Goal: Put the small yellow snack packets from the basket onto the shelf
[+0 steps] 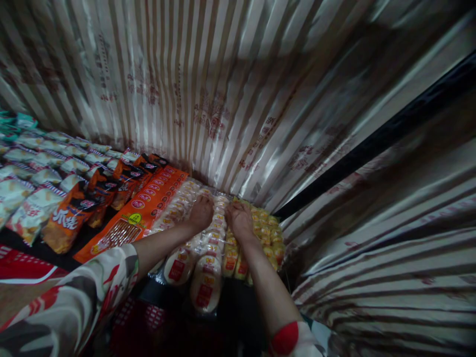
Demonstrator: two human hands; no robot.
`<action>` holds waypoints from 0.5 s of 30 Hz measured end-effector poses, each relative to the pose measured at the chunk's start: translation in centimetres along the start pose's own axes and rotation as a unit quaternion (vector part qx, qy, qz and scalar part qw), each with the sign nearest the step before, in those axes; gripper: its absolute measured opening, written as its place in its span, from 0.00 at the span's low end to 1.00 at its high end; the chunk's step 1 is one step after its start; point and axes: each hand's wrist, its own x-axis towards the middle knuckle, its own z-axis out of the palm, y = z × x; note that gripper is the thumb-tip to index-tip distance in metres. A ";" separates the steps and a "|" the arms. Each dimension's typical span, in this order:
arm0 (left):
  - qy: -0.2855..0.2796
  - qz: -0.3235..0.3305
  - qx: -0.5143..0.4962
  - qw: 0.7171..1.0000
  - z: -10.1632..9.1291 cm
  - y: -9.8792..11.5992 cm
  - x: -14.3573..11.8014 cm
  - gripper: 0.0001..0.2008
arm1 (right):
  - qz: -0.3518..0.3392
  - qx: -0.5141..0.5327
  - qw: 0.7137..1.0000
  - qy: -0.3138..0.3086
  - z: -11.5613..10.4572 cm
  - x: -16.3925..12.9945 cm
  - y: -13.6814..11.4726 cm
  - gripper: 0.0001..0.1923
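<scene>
Both my arms reach over rows of packaged round cakes laid out on a dark surface. My left hand [202, 213] rests on the clear-wrapped pale cakes [206, 285] with red labels, its fingers curled down near the far end of a row. Beside it, my right hand [239, 216] lies where the pale cakes meet the smaller yellow-wrapped cakes [266, 233]; its fingers bend at the far end. What either hand grips, if anything, is hidden by the hands and dim light.
An orange snack bag [143, 208] lies left of the cakes. Further left are rows of orange-black packets [70, 218] and white packets [35, 213]. A striped curtain [208, 99] hangs behind, and a dark pole [372, 144] slants at right. Red baskets [22, 263] show below.
</scene>
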 end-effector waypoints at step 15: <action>0.057 0.041 -0.043 0.997 1.2 -0.7 -0.1 0.13 | -0.044 0.147 0.988 -0.001 1.2 0.8 1.3 0.11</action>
